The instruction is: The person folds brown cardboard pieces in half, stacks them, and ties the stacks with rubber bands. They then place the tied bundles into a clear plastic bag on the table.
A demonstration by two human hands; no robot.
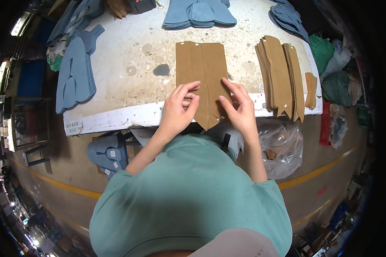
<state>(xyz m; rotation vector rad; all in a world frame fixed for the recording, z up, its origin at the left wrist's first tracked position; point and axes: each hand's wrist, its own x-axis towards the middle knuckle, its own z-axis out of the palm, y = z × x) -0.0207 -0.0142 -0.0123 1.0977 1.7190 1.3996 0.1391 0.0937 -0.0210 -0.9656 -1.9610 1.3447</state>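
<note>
Worktable (111,55): white, stained. Pointed brown suede-look panels (196,64): centre, side by side, tips past front edge. Left hand (179,108): fingers loosely curled, thumb apart. Right hand (240,109): thumb and forefinger spread over panels' right side. Progress, judged: panels laid out, seemingly unjoined; brown stacks (273,68) at right, finished or waiting, cannot tell.

The flat brown material (216,64) lies lengthwise on the table (116,51), its top edge straight, its pointed lower end reaching past the near edge. A dark line runs down it. Small white labels mark the top, and another sits near the lower right.
</note>
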